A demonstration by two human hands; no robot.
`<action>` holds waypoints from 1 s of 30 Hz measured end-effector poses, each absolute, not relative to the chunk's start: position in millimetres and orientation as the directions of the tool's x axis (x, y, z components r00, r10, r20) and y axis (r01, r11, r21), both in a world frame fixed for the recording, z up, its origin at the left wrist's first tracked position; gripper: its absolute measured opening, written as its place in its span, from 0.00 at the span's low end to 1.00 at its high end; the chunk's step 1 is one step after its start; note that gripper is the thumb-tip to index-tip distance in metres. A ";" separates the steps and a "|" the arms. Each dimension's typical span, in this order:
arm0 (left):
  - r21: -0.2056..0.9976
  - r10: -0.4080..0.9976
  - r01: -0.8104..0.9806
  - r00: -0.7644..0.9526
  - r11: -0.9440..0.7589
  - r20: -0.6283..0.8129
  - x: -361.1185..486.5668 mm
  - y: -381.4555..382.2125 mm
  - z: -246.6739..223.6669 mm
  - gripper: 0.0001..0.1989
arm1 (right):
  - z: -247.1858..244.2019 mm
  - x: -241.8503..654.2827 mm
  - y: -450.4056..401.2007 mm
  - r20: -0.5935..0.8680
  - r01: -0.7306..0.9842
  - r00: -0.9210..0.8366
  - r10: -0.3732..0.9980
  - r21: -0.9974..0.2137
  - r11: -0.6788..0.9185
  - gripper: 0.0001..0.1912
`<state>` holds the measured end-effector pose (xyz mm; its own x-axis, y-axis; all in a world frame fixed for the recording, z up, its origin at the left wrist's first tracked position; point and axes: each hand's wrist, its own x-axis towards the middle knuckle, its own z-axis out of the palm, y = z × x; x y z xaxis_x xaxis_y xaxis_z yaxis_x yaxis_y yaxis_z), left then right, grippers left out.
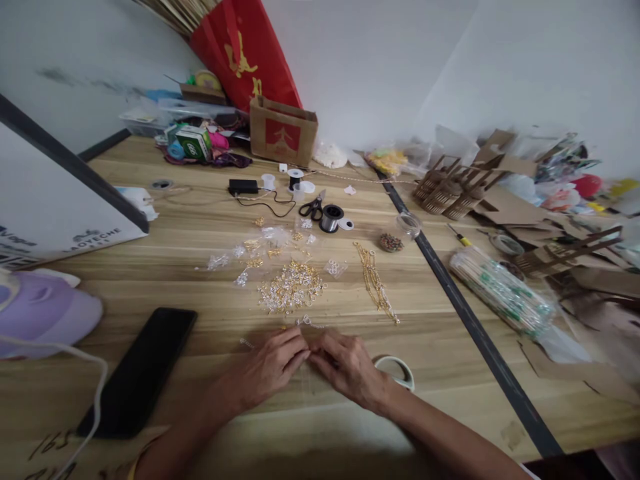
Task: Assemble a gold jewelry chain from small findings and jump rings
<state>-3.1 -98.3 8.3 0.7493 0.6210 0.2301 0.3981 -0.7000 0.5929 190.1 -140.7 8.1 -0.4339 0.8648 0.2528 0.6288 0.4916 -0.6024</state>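
My left hand (280, 357) and my right hand (345, 363) meet fingertip to fingertip over the near part of the table. Both have their fingers closed in a pinch; whatever is between them is too small to make out. Just beyond the fingers lies a thin silver chain (307, 321) with a small ring. A short silver chain end (245, 343) shows by the left hand. Past them is a pile of gold and silver jewellery findings (293, 288). Gold chains (373, 283) lie to its right. A tape roll (396, 373) rests beside my right wrist.
A black phone (143, 370) lies left, near a purple object (55, 307) and white cable. Farther back are scissors (313, 208), a wire spool (331, 218) and a jar of beads (391, 242). A packet of sticks (503, 293) and small woven baskets (443, 190) stand right.
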 end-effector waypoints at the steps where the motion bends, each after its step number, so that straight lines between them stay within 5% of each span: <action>1: 0.590 0.620 0.398 0.749 -0.703 0.234 -3.2 -98.1 8.1 0.14 | 7.8 190.3 -140.6 0.248 0.631 -0.439 0.864 -0.599 0.493 0.05; 16: 0.659 0.663 0.322 0.655 -0.680 0.364 -4.3 -93.6 2.5 0.10 | 16.1 189.9 -139.5 0.210 0.674 -0.516 0.831 -0.498 0.545 0.11; 30: 0.713 0.676 0.310 0.672 -0.629 0.304 -3.3 -96.3 0.7 0.07 | 0.7 193.7 -141.0 0.383 0.647 -0.545 0.746 -0.373 0.665 0.06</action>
<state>-3.3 -96.3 0.7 0.6715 0.6759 0.3038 0.3102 -0.6287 0.7131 193.7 -141.0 0.7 -0.5452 0.7455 0.3833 0.6469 0.6650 -0.3733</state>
